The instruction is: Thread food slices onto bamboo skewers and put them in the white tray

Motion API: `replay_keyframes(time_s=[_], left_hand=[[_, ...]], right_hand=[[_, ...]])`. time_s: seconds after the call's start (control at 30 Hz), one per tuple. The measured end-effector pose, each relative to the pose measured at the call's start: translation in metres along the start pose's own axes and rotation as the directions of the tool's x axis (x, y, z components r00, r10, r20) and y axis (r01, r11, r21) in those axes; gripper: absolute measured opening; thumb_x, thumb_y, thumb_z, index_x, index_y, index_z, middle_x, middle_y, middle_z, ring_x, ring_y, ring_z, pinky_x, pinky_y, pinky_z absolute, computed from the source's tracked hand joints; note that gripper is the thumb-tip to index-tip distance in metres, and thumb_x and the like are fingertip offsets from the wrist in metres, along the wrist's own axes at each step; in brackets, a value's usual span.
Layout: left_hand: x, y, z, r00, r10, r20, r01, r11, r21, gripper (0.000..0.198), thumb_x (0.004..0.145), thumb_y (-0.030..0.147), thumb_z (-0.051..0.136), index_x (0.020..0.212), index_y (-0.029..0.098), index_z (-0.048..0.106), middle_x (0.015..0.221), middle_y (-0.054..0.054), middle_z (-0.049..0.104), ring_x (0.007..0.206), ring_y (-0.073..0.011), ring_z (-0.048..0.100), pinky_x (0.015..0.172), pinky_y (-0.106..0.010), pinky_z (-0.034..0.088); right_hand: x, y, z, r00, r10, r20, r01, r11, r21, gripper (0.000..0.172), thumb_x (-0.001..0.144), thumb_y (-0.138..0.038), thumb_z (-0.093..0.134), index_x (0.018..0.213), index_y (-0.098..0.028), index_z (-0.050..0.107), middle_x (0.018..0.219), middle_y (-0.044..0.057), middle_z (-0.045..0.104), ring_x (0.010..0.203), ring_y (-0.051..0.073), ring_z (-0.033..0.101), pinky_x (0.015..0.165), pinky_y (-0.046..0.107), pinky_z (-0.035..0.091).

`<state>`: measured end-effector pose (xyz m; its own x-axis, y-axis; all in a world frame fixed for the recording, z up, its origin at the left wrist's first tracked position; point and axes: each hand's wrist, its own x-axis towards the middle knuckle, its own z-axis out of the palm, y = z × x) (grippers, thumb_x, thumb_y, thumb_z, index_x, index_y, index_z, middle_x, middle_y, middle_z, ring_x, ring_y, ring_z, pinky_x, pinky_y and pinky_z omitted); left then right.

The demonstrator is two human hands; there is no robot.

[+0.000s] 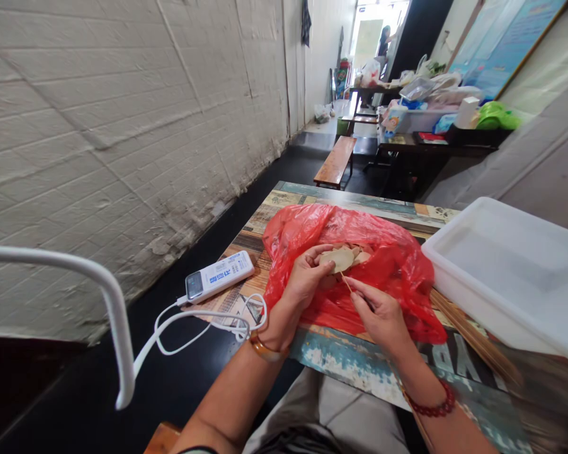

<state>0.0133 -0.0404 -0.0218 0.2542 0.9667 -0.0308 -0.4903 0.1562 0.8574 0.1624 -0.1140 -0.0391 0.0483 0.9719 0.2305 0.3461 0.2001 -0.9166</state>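
Observation:
My left hand [308, 272] pinches a thin, pale greenish-beige flat slice [339, 259] between thumb and fingers. A thin wooden skewer [346, 281] is gripped in my right hand [380, 310], its upper end meeting the lower edge of the slice. Whether the tip has entered the slice I cannot tell. Beneath both hands a red plastic bag [397, 252] lies spread open on the table, with more pale pieces [361, 256] showing in its opening. A small dark thing, too unclear to name, shows at my right fingers.
A white plastic tub [506, 265] stands at the table's right, with a bundle of wooden skewers [478, 337] beside it. A white power bank [220, 275] with a looped white cable [189, 315] lies left. Beyond are a wooden bench [337, 161] and a cluttered table [402, 145].

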Motion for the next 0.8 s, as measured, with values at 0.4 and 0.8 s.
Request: replay_keyframes(time_s=[0.4,0.8], left_hand=[[-0.0017,0.0027,0.0026,1.0,0.01,-0.028,-0.01,1.0,0.02,0.045,0.06,0.022,0.076,0.102,0.015,0.063,0.096,-0.006,0.07,0.08,-0.0154,0.064,0.07,-0.023,0.049],[-0.0014,0.0002,0.0051,0.983,0.184,-0.015,-0.167,0.918,0.361,0.041,0.064,0.019,0.07,0.105,0.015,0.063,0.103,-0.008,0.068,0.09,-0.0189,0.062,0.078,-0.026,0.048]], right_hand=[[0.0005,0.0001,-0.0008,1.0,0.018,-0.002,-0.018,1.0,0.0,0.032,0.084,-0.026,0.053,0.111,-0.018,0.068,0.112,0.007,0.069,0.102,0.022,0.065,0.094,0.04,0.049],[0.0026,0.0017,0.0,1.0,0.005,-0.025,-0.006,1.0,-0.014,0.033,0.082,-0.026,0.053,0.11,-0.02,0.069,0.109,0.007,0.07,0.1,0.023,0.066,0.093,0.04,0.05]])
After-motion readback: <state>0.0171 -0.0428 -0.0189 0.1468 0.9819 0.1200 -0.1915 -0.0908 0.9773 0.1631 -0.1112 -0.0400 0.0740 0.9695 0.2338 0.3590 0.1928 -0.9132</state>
